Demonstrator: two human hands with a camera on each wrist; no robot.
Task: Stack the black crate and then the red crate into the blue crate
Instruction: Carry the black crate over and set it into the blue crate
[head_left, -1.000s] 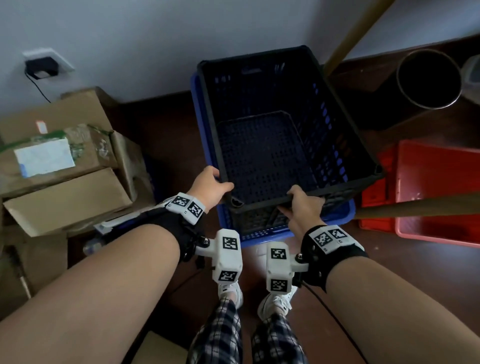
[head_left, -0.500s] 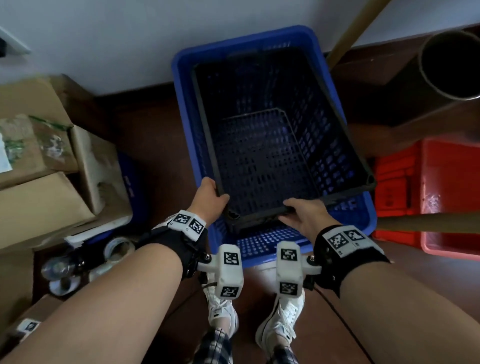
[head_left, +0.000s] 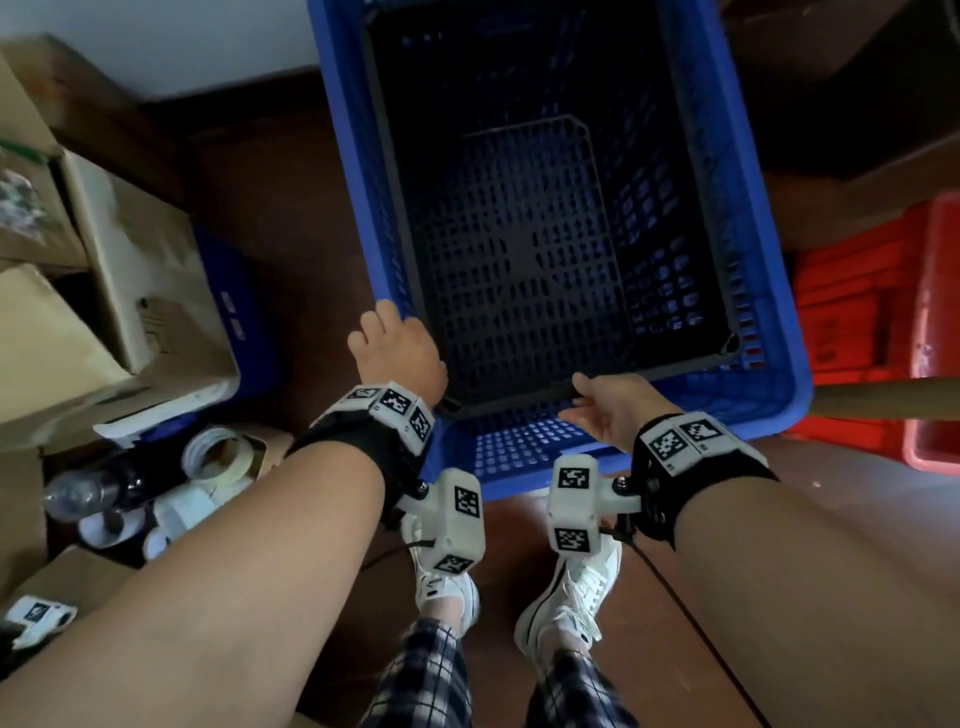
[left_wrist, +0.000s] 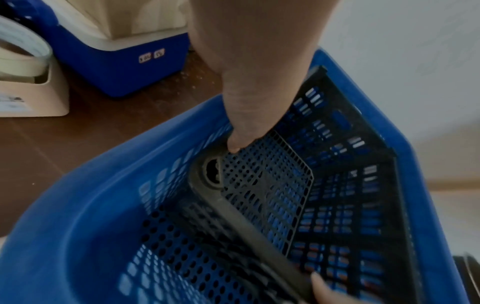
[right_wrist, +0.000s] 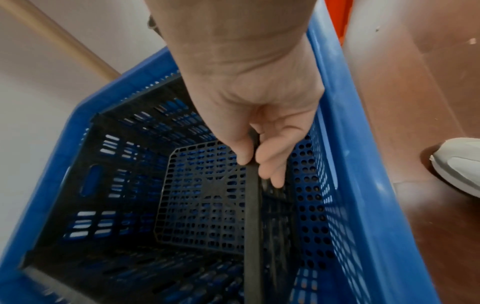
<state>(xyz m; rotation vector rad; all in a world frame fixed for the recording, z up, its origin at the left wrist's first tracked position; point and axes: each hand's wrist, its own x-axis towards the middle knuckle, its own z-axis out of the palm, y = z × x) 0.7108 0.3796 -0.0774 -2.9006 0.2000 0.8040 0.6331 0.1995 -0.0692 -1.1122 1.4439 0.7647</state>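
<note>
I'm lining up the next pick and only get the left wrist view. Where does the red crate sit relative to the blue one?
Observer: In the head view, the red crate is on the floor, right of the blue crate.
Operator: Anything in its way?
Observer: A wooden pole runs across its near part in that view.
Operator: And the right hand?
Observer: The right wrist view shows the right hand pinching the black crate's near rim, thumb inside, fingers outside.
</note>
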